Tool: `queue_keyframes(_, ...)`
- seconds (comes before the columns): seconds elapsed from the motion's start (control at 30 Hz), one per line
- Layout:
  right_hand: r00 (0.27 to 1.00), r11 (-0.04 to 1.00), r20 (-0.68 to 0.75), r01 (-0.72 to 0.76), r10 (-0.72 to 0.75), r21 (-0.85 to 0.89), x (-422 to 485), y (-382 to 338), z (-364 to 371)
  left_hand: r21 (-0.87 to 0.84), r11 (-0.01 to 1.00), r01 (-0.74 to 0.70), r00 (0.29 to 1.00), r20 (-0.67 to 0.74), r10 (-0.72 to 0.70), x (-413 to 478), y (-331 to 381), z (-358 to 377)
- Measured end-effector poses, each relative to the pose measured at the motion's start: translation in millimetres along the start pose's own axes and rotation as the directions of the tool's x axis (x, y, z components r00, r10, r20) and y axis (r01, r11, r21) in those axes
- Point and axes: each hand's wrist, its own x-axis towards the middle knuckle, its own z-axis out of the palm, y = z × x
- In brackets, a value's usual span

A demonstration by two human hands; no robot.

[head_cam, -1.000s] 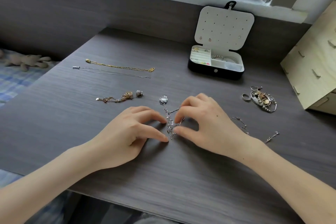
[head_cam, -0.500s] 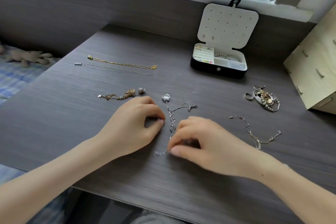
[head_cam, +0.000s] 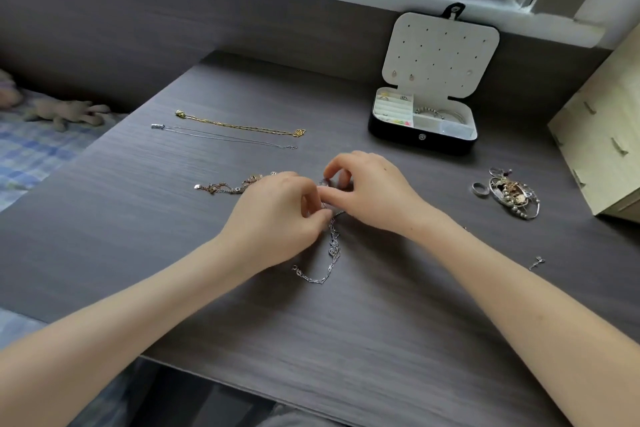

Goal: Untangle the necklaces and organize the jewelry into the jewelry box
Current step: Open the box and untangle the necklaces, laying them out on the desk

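Note:
A tangled silver chain (head_cam: 331, 246) lies on the dark desk between my hands. My left hand (head_cam: 277, 215) pinches its upper part with curled fingers. My right hand (head_cam: 367, 191) pinches the chain's top end near a small pendant (head_cam: 322, 183). The chain's loose tail curls toward me. A gold necklace (head_cam: 242, 124) and a thin silver necklace (head_cam: 225, 137) lie straight at the back left. A rose-gold charm chain (head_cam: 225, 188) sits just left of my left hand. The jewelry box (head_cam: 422, 139) stands open at the back right.
A heap of rings, bangles and beads (head_cam: 512, 194) lies right of my hands, with a single ring (head_cam: 479, 189) beside it. A small silver piece (head_cam: 536, 263) lies near my right forearm. A pale wooden organizer (head_cam: 609, 135) stands at the right edge. A bed with a plush toy (head_cam: 65, 113) is at left.
My right hand moved from the chain's near end up to its top beside the pendant. My left hand closed in on the chain. The tail now lies stretched toward me.

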Motion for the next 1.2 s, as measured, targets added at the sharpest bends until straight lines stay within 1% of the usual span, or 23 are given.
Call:
queue_keyframes(0.13, 0.993, 0.996, 0.089, -0.081, 0.076, 0.046, 10.6, -6.7, 0.8, 0.03, 0.995, 0.09, 0.995, 0.036, -0.091, -2.6, 3.1, 1.0)
queue_keyframes(0.23, 0.992, 0.98, 0.066, -0.114, 0.105, 0.162, 6.5, -4.7, -4.3, 0.011, 0.992, 0.128, 0.989, 0.072, -0.128, -2.1, 1.7, -0.3)
queue_keyframes(0.3, 0.989, 0.938, 0.019, -0.144, 0.145, 0.315, -2.8, -1.4, -11.1, 0.001, 0.989, 0.151, 0.984, 0.091, -0.15, -1.3, 0.9, -1.9)
queue_keyframes(0.37, 0.98, 0.855, 0.003, -0.173, 0.197, 0.488, -16.6, 1.7, -21.8, 0.0, 0.987, 0.162, 0.982, 0.101, -0.161, -0.7, 1.0, -2.6)
queue_keyframes(0.4, 0.977, 0.818, 0.011, -0.184, 0.212, 0.545, -24.3, 3.5, -27.8, 0.001, 0.987, 0.163, 0.981, 0.104, -0.163, -0.8, 1.3, -2.9)
queue_keyframes(0.43, 0.975, 0.793, 0.026, -0.195, 0.221, 0.577, -32.1, 5.5, -33.4, 0.001, 0.987, 0.164, 0.981, 0.107, -0.163, -1.0, 1.4, -3.0)
queue_keyframes(0.5, 0.973, 0.776, 0.067, -0.217, 0.221, 0.593, -47.2, 9.3, -42.2, -0.001, 0.987, 0.159, 0.981, 0.111, -0.158, -1.6, 1.1, -2.6)
queue_keyframes(0.63, 0.969, 0.802, 0.114, -0.245, 0.219, 0.545, -71.8, 13.3, -51.8, -0.015, 0.993, 0.116, 0.989, 0.093, -0.114, -2.6, -0.5, -1.0)
queue_keyframes(0.77, 0.97, 0.848, 0.113, -0.241, 0.213, 0.471, -84.5, 16.1, -53.5, -0.098, 0.995, 0.013, 0.992, 0.123, 0.0, -7.1, 3.0, 1.0)
queue_keyframes(0.83, 0.972, 0.893, 0.101, -0.234, 0.212, 0.383, -88.9, 18.3, -53.5, -0.112, 0.992, -0.05, 0.985, 0.157, 0.067, -11.5, 7.2, 2.9)
queue_keyframes(0.9, 0.972, 0.936, 0.099, -0.23, 0.211, 0.265, -93.6, 20.5, -53.5, -0.072, 0.991, -0.115, 0.979, 0.161, 0.126, -15.0, 9.7, 4.7)
queue_keyframes(0.97, 0.971, 0.965, 0.113, -0.224, 0.209, 0.139, -97.9, 21.6, -52.3, -0.029, 0.988, -0.15, 0.976, 0.155, 0.153, -17.9, 9.6, 4.1)
queue_keyframes(1.07, 0.972, 0.979, 0.124, -0.204, 0.2, 0.014, -103.0, 21.3, -49.8, -0.019, 0.987, -0.157, 0.972, 0.177, 0.157, -20.1, 4.3, -0.3)
queue_keyframes(1.2, 0.978, 0.984, 0.137, -0.141, 0.155, -0.108, -104.9, 19.1, -51.0, -0.08, 0.987, -0.141, 0.956, 0.248, 0.157, -19.6, -4.6, -9.2)
